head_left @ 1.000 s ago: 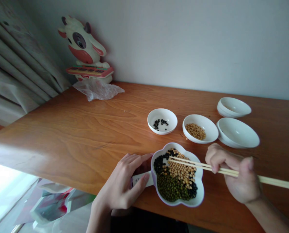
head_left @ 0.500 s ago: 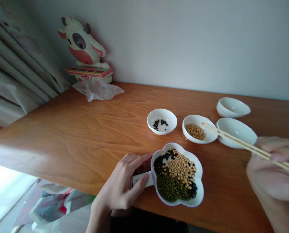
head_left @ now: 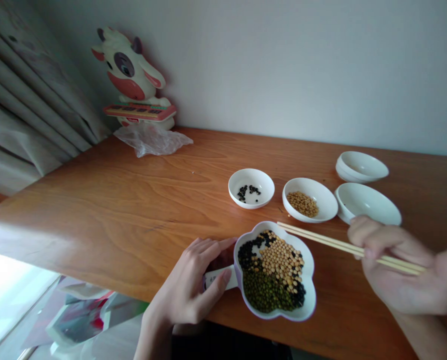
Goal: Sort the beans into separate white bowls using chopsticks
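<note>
My left hand (head_left: 188, 282) grips the white handle (head_left: 219, 277) of a white flower-shaped dish (head_left: 309, 295) near the table's front edge. The dish holds soybeans (head_left: 281, 260), mung beans (head_left: 266, 293) and black beans (head_left: 249, 254) in separate heaps. My right hand (head_left: 399, 265) holds a pair of wooden chopsticks (head_left: 339, 245), their tips together just over the dish's upper rim. Nothing shows between the tips. Beyond the dish stand a white bowl of soybeans (head_left: 323, 200) and a smaller white bowl of black beans (head_left: 264, 185).
Two more white bowls (head_left: 373, 197) sit at the right, one of them a stack (head_left: 362, 166). At the back, a cow figurine (head_left: 128, 70) stands on crumpled clear plastic (head_left: 152, 140) against the wall. A curtain hangs at the left, beyond the wooden table (head_left: 96, 210).
My right hand has come back left from the far right, bringing the chopstick tips from over the soybean bowl to the dish's rim. My left hand and the dish have not moved.
</note>
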The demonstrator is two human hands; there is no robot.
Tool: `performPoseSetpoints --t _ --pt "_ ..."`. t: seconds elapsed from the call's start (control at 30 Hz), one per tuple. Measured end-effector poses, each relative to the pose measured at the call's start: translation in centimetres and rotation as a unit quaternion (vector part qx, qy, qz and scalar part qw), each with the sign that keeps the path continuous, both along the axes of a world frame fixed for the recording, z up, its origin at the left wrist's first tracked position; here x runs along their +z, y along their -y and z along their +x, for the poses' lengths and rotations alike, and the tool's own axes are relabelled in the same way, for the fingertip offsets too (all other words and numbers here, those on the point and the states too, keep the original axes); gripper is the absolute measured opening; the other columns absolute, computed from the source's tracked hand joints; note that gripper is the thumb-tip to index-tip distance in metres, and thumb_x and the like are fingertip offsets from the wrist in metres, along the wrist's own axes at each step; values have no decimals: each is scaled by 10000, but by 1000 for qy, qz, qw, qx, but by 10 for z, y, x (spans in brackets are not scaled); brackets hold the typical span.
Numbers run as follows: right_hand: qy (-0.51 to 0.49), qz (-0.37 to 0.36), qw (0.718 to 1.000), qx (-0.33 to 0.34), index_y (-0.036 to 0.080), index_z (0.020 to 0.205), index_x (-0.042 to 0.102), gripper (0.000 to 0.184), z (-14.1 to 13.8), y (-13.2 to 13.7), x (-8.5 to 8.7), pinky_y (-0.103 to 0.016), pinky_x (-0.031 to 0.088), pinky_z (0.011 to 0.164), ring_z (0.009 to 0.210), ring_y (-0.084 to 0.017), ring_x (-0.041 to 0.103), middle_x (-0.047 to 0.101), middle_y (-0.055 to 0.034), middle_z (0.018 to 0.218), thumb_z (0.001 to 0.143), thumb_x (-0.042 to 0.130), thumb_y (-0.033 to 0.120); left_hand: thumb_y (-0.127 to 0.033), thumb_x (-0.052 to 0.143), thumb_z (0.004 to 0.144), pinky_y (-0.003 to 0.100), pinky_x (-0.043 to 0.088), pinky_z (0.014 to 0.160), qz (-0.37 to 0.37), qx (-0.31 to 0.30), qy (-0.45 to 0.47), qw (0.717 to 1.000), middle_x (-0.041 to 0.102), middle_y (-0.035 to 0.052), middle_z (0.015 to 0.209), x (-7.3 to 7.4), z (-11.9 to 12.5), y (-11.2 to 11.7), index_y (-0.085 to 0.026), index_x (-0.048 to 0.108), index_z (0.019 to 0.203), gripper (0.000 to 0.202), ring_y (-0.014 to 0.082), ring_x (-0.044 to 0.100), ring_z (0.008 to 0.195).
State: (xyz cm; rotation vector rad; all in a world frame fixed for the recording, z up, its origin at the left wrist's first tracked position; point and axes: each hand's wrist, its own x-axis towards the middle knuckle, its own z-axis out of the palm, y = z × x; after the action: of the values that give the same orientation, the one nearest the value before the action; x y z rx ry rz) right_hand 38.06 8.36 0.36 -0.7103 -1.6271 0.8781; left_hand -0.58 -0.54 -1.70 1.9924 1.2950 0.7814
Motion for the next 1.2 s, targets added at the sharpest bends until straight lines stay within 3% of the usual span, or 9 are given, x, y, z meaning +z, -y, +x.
performPoseSetpoints --t 0.13,0.27,0.8,1.07,1.2 --pt "43 -42 996 71 268 779 684 801 -29 11 2 -436 411 687 677 -233 536 586 -32 684 1142 192 785 -437 595 1123 472 560 978 3 -1 -1 1000 804 109 1200 0 0 1 -214 643 1627 553 311 735 1047" --pt "70 -46 992 96 262 773 637 792 -38 11 0 -419 432 664 685 -233 574 616 -36 704 1140 169 784 -425 597 1125 465 563 987 4 -3 -6 1000 808 97 1214 1 1 0 -234 633 1640 550 309 743 1058" --pt "103 3 991 82 255 753 602 752 -45 10 -3 -405 403 675 656 -204 513 574 -9 663 1175 183 716 -410 606 1125 467 557 999 11 -6 1 1000 805 89 1260 1 0 1 -262 617 1656 552 300 731 1076" --pt "59 -20 995 81 261 746 647 766 -44 10 -3 -418 411 682 642 -216 504 559 -16 646 1159 224 749 -415 604 1124 485 556 994 14 -4 2 1000 799 92 1237 -1 0 1 -253 625 1637 539 305 725 1060" --pt "6 -38 999 27 283 719 718 840 -23 7 1 -461 421 711 634 -241 482 528 -37 621 1121 205 812 -436 599 1121 507 563 1012 10 -2 4 1000 800 106 1242 -4 0 1 -249 638 1619 534 318 733 1075"
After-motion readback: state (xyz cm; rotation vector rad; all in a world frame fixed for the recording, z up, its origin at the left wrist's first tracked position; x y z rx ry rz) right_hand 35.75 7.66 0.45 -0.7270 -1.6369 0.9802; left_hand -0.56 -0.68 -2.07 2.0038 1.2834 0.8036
